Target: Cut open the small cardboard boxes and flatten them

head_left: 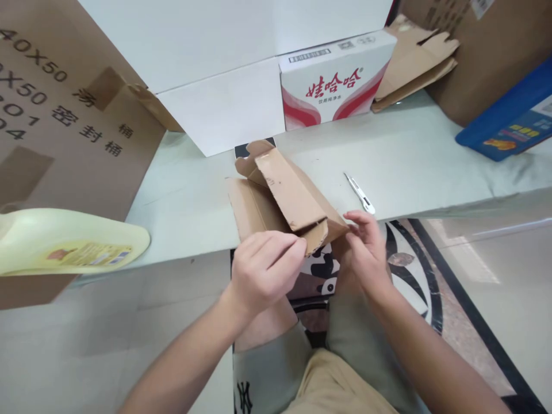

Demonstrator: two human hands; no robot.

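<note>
A small brown cardboard box (pixel 293 190), partly folded with its flaps standing up, rests on the near edge of the pale cloth-covered surface. My left hand (pixel 269 264) pinches a short flap at the box's near end. At the near right corner, my right hand (pixel 366 250) grips the cardboard edge between thumb and fingers. A white utility knife (pixel 360 193) lies on the surface just beyond my right hand. Under the far end of the box a dark flat object (pixel 241 151) shows only in part.
A white and red water carton (pixel 336 80) stands at the back beside large white boxes (pixel 228 109). Folded cardboard (pixel 409 63) leans right of it. A blue package (pixel 509 121) sits at right. A pale yellow bottle (pixel 73 241) and large brown carton (pixel 64 115) stand at left.
</note>
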